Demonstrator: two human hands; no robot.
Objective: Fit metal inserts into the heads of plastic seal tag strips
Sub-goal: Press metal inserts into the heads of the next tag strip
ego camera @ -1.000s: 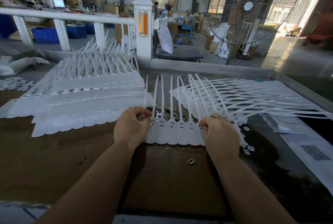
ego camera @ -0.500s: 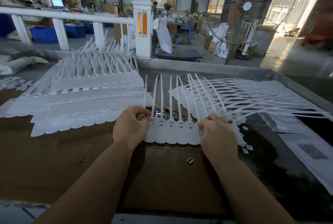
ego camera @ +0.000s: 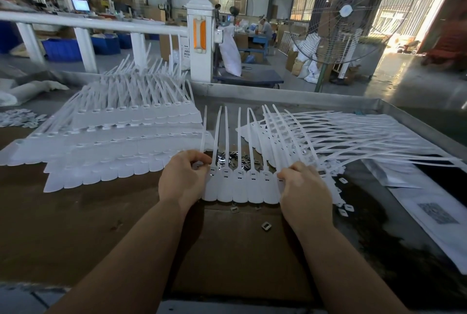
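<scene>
Strip row: joined white seal tags, flat on bench, centre, tails pointing away. Left hand: fingers curled, pinching row's left end. Right hand: fingers curled over row's right end. Metal inserts: loose heap just behind row; stray ones in front. Stacked strips: left. Fanned strips: right.

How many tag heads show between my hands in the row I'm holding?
5 tag heads, side by side in one row between the left hand and the right hand; others may be hidden under both hands.
</scene>
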